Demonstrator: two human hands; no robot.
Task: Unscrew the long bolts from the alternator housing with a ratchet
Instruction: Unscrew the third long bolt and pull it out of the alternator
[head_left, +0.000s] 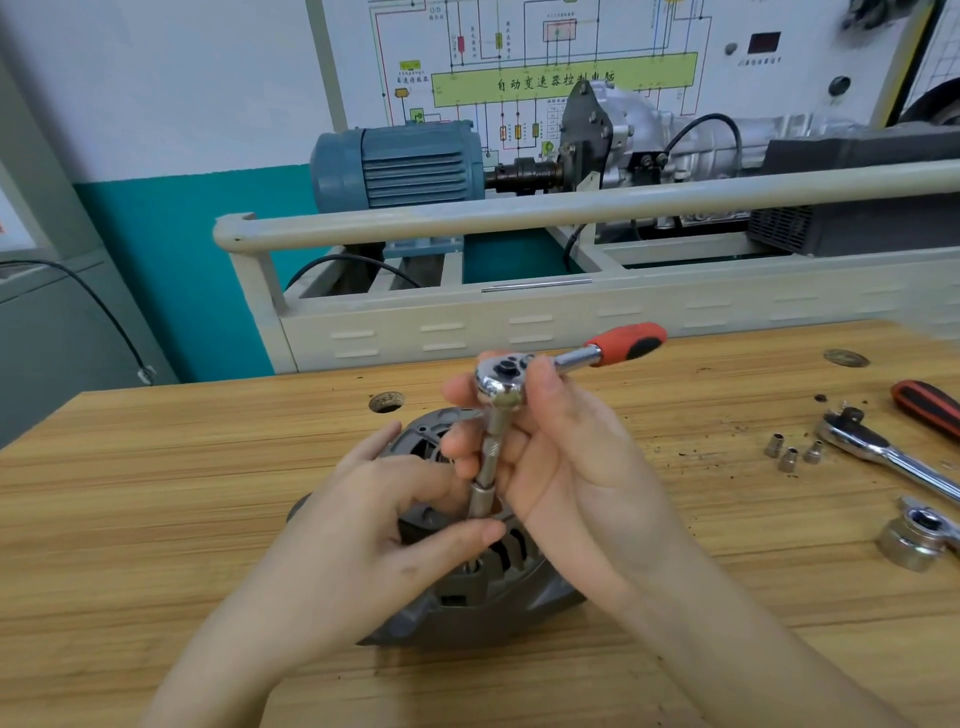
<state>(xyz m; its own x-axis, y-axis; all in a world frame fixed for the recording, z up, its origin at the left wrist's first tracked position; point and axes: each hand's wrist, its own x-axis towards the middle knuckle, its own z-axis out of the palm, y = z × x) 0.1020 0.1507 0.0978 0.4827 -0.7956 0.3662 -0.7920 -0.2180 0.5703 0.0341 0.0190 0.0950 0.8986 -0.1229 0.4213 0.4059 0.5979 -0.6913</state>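
Grey cast alternator housing sits mid-bench, likely heavy and rigid. Left hand pinches the socket's base; right hand grips the chrome ratchet, best held by its rubber handle.

The wiring diagram board on the wall carries a green bar printed with "自动变速器控制电脑". Left of that bar, small characters sit under a yellow symbol, too small to read.
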